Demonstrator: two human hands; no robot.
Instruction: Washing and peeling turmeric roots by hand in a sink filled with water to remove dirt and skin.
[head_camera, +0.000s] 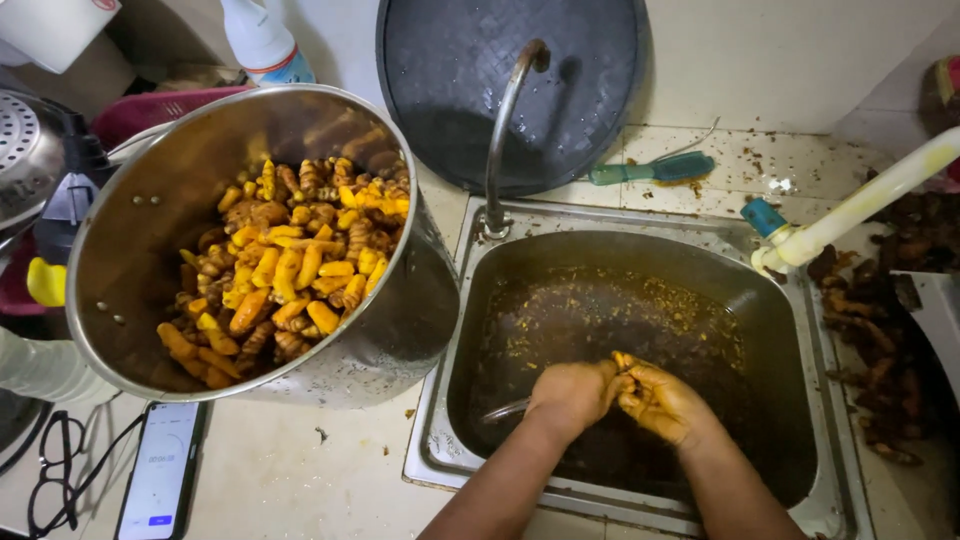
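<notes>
Both hands down in the sink (800, 330), low at about 6 o'clock of the basin, over murky brown water flecked with yellow peel. Left hand (572, 395) closed round a slim metal tool (505, 409), probably a knife or spoon, its tip poking out toward 9 o'clock. Right hand (660, 400) curled shut on a small turmeric piece (622, 360), pinched at the fingertips and only just showing, orange-yellow, right against the left hand. Held together that way, seemingly so scrapings drop into the water instead of onto the desk (300, 470). Skin of both hands stained deep yellow.

At 10 o'clock, a big steel pot (130, 250) tipped on its side, mouth toward the camera, heaped with peeled turmeric roots (290, 265), bright orange and knobbly. Near 3 o'clock, a dark pile of unpeeled roots (880, 350) beside the sink. Curved tap (505, 120) at 12 o'clock, a round dark lid (450, 70) leaning behind it, a green brush (652, 170) nearby. Phone (162, 470) and spectacles (55, 470) at 8 o'clock.
</notes>
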